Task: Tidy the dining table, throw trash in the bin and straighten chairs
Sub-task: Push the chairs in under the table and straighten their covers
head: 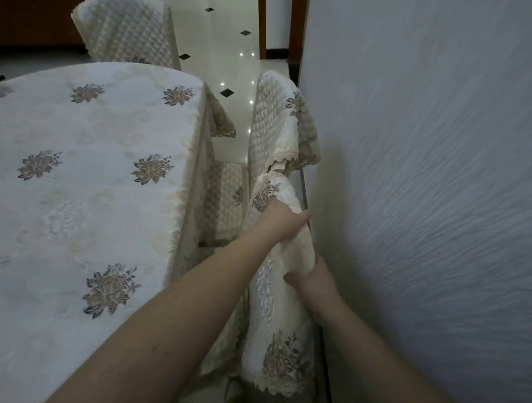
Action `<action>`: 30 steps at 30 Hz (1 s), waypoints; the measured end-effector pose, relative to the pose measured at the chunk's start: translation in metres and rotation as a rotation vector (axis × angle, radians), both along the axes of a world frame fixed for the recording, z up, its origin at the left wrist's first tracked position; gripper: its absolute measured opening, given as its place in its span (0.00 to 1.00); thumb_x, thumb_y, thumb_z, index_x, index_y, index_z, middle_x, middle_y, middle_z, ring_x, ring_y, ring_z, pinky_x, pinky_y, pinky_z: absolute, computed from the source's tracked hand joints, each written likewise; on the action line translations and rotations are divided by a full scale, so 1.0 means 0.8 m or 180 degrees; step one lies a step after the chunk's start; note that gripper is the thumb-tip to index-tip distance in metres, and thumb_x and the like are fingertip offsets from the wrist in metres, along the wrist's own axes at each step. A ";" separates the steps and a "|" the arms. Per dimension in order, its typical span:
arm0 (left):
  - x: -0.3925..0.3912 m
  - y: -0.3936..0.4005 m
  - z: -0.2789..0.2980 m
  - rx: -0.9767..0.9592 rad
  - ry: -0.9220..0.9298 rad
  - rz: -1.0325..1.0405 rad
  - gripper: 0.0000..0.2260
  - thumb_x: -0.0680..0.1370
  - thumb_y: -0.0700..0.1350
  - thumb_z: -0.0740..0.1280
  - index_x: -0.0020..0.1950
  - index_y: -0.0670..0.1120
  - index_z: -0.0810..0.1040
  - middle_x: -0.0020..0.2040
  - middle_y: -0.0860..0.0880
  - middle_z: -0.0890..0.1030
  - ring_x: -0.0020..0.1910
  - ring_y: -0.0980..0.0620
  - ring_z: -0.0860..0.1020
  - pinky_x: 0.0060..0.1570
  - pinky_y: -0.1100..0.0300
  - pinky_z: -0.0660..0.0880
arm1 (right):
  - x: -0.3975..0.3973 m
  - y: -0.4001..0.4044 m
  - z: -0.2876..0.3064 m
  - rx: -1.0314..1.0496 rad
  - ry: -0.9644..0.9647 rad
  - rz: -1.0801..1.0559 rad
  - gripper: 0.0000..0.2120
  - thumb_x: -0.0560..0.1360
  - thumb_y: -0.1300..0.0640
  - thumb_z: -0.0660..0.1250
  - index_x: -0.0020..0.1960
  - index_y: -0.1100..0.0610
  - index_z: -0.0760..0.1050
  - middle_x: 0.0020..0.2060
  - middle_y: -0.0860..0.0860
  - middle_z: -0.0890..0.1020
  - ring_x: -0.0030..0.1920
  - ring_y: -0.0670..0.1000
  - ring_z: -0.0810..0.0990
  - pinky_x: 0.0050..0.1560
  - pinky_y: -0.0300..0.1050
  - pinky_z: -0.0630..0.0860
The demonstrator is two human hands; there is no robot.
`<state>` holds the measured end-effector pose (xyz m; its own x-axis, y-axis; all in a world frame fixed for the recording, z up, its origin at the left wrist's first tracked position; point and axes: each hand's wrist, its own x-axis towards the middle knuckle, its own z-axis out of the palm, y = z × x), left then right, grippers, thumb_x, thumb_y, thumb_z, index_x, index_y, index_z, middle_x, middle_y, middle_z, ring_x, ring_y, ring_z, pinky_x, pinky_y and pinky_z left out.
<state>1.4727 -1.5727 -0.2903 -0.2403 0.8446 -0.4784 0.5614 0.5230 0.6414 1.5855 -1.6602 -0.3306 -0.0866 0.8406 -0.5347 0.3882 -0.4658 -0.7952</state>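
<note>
Chair cover point(278, 299) gripped by both outstretched hands point(283, 223).

— What is gripped at four o'clock?
— A chair's cover point(277, 312), by left hand point(284, 220) and right hand point(311, 281).
— And at nine o'clock?
— The clothed table point(81, 169) is seen.

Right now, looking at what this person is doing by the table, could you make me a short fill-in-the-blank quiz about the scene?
1. Both hands, the left hand and the right hand, grip the fabric cover of the nearest ____.
2. That chair cover stands between the dining table and the ____.
3. The tablecloth is cream with embroidered ____ motifs.
4. The floor tiles are white with small ____ diamonds.

Missing words: chair; wall; flower; black
</note>
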 end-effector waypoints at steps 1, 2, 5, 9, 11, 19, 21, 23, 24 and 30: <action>0.004 0.000 -0.001 -0.0230 -0.0166 0.0175 0.33 0.74 0.56 0.67 0.67 0.36 0.61 0.50 0.44 0.76 0.46 0.42 0.77 0.34 0.57 0.73 | 0.002 -0.008 0.001 -0.0033 0.0088 -0.0011 0.36 0.64 0.56 0.70 0.70 0.50 0.64 0.55 0.47 0.78 0.50 0.48 0.78 0.44 0.46 0.77; 0.008 -0.001 -0.003 -0.0424 -0.0261 0.0267 0.40 0.73 0.57 0.68 0.72 0.36 0.53 0.57 0.41 0.74 0.49 0.41 0.77 0.36 0.54 0.76 | 0.003 -0.013 0.001 -0.0033 0.0183 -0.0031 0.37 0.66 0.58 0.71 0.72 0.50 0.62 0.56 0.47 0.77 0.50 0.48 0.77 0.41 0.43 0.75; 0.018 -0.011 -0.011 -0.0510 -0.0337 0.0374 0.51 0.69 0.58 0.70 0.76 0.42 0.39 0.69 0.39 0.66 0.59 0.37 0.73 0.53 0.44 0.76 | 0.005 -0.025 0.004 0.0026 0.0235 -0.0073 0.39 0.67 0.61 0.71 0.73 0.50 0.58 0.60 0.47 0.75 0.50 0.47 0.75 0.37 0.37 0.71; 0.027 -0.029 -0.019 -0.0437 -0.0387 0.0464 0.53 0.67 0.58 0.71 0.75 0.48 0.33 0.71 0.39 0.66 0.65 0.36 0.69 0.59 0.42 0.72 | 0.001 -0.043 0.000 -0.0079 -0.0201 -0.0096 0.30 0.68 0.58 0.72 0.68 0.57 0.66 0.56 0.51 0.77 0.48 0.49 0.75 0.35 0.39 0.71; 0.030 -0.036 -0.023 -0.0415 -0.0356 0.0370 0.54 0.68 0.56 0.71 0.75 0.47 0.31 0.69 0.39 0.68 0.64 0.36 0.70 0.57 0.45 0.73 | 0.002 -0.051 -0.002 -0.0287 -0.0379 0.0001 0.20 0.68 0.56 0.71 0.57 0.62 0.74 0.49 0.55 0.80 0.47 0.54 0.79 0.39 0.47 0.76; 0.042 -0.063 -0.023 -0.0348 -0.0419 0.0468 0.48 0.71 0.51 0.67 0.76 0.47 0.34 0.65 0.38 0.72 0.60 0.38 0.72 0.50 0.53 0.69 | 0.002 -0.054 -0.005 -0.0143 -0.0601 0.0106 0.09 0.67 0.55 0.70 0.36 0.60 0.73 0.31 0.54 0.76 0.32 0.52 0.75 0.32 0.44 0.68; 0.044 -0.064 -0.019 -0.0332 -0.0226 0.0344 0.46 0.72 0.51 0.65 0.76 0.44 0.34 0.63 0.39 0.73 0.59 0.39 0.73 0.50 0.52 0.69 | 0.003 -0.056 -0.006 -0.0090 -0.0670 0.0105 0.11 0.67 0.54 0.69 0.33 0.58 0.70 0.29 0.51 0.75 0.30 0.51 0.73 0.30 0.42 0.66; 0.046 -0.063 -0.016 -0.0324 -0.0018 0.0232 0.46 0.72 0.51 0.65 0.76 0.42 0.34 0.63 0.40 0.73 0.60 0.40 0.73 0.51 0.52 0.70 | 0.005 -0.057 -0.006 -0.0025 -0.0763 0.0161 0.09 0.68 0.53 0.69 0.36 0.57 0.72 0.32 0.51 0.76 0.32 0.50 0.75 0.30 0.42 0.66; 0.046 -0.063 -0.015 -0.0334 0.0037 0.0201 0.46 0.72 0.51 0.65 0.75 0.41 0.35 0.64 0.40 0.73 0.61 0.40 0.73 0.53 0.51 0.70 | 0.006 -0.058 -0.006 0.0013 -0.0819 0.0218 0.09 0.68 0.53 0.69 0.39 0.58 0.74 0.34 0.52 0.78 0.34 0.51 0.76 0.31 0.42 0.67; 0.063 -0.068 -0.021 -0.0383 0.0095 -0.0065 0.46 0.72 0.52 0.65 0.75 0.40 0.35 0.65 0.40 0.73 0.63 0.40 0.72 0.56 0.51 0.70 | 0.026 -0.069 -0.011 0.0018 -0.0898 0.0200 0.13 0.67 0.52 0.70 0.43 0.61 0.76 0.35 0.54 0.80 0.35 0.52 0.79 0.29 0.41 0.69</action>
